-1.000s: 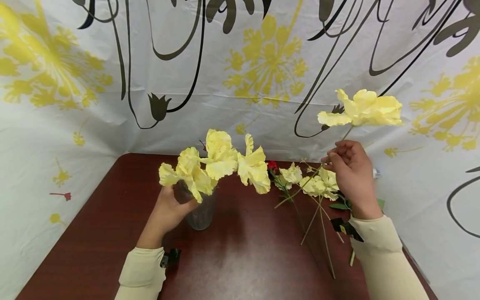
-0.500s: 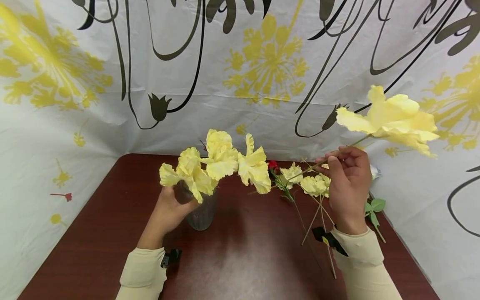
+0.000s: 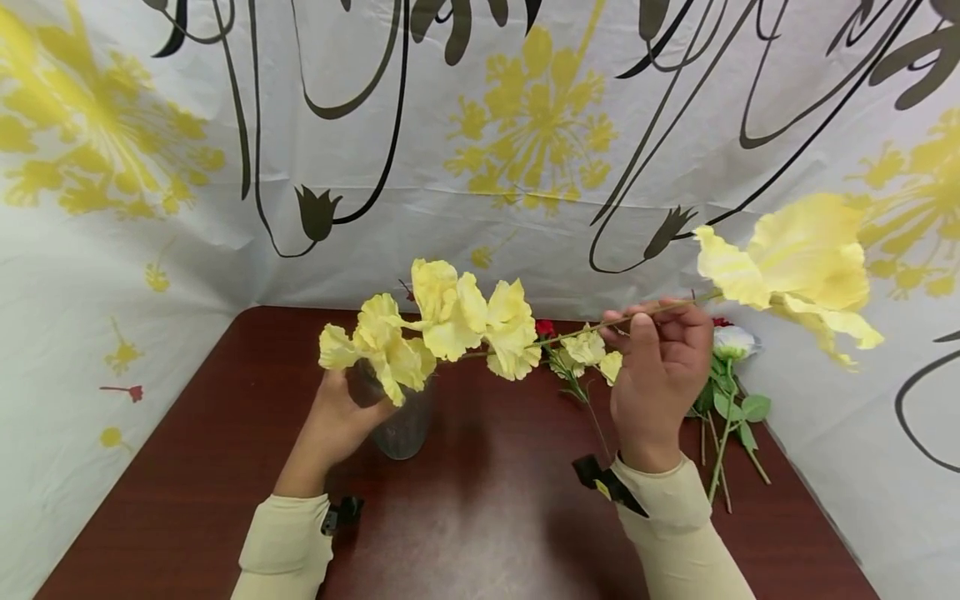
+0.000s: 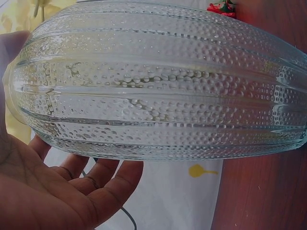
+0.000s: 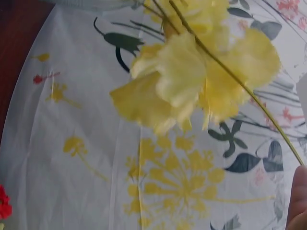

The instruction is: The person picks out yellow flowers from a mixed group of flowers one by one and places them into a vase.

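Red-brown wood makes the table [image 3: 480, 542] under the vase [image 3: 402, 437]. The left hand [image 3: 337, 433] grips the vase's top. The right hand [image 3: 660, 379] pinches a flower [image 3: 806, 258] by its stem [image 3: 576, 335], low end toward the vase. Going slowly past the petals [image 3: 512, 329] seems best.

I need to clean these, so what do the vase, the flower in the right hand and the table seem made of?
Vase: probably clear glass, glossy, see-through with ribs and bumps; plastic is possible.
Yellow flower in the right hand: perhaps fabric, matte, with thin ruffled petals.
Table: wood or wood-look laminate, reddish-brown with streaky grain and a soft sheen; unclear which.
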The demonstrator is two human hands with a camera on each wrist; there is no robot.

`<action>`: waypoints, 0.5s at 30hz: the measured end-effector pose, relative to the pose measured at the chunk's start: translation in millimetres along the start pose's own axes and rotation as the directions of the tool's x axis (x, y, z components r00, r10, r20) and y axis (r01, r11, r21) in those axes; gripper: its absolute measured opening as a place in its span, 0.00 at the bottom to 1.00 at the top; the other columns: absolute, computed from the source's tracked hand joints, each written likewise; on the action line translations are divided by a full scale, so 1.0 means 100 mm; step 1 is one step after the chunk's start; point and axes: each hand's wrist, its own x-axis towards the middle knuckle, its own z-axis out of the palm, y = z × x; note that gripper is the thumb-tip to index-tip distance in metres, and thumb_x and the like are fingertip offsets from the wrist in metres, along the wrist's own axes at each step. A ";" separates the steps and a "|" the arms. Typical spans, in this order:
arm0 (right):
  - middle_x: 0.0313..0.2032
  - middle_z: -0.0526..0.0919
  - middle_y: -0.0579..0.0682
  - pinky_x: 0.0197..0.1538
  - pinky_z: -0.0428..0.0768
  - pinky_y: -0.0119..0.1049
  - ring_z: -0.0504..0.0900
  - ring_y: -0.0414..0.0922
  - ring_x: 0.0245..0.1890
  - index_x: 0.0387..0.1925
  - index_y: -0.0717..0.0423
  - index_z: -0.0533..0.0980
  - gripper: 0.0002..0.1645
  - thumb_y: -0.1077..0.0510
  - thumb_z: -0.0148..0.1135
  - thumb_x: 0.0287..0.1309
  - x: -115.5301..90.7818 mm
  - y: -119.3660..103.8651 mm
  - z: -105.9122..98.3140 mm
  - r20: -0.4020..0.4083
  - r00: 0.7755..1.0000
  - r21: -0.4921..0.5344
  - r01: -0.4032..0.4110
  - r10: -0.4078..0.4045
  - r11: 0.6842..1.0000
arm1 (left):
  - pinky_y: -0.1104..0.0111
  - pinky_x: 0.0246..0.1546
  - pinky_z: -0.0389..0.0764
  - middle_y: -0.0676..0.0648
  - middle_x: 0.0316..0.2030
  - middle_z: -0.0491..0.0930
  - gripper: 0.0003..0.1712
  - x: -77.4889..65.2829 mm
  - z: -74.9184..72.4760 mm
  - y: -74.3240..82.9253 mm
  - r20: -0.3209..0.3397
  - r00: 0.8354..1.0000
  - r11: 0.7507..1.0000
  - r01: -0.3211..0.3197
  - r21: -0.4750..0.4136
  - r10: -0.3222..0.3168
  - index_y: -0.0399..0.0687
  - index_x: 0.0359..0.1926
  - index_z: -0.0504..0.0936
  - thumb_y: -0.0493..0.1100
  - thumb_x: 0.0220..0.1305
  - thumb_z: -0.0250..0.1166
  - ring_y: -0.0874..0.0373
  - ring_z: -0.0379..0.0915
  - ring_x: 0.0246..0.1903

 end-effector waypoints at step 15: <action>0.35 0.81 0.63 0.39 0.84 0.40 0.85 0.53 0.35 0.40 0.75 0.73 0.07 0.69 0.55 0.69 -0.20 0.22 0.28 0.160 0.986 -0.246 0.004 0.037 0.969 | 0.46 0.62 0.62 0.47 0.64 0.64 0.49 0.01 -0.01 -0.02 -0.007 1.000 1.000 0.012 -0.026 -0.012 0.53 0.69 0.60 0.47 0.51 0.79 0.52 0.60 0.64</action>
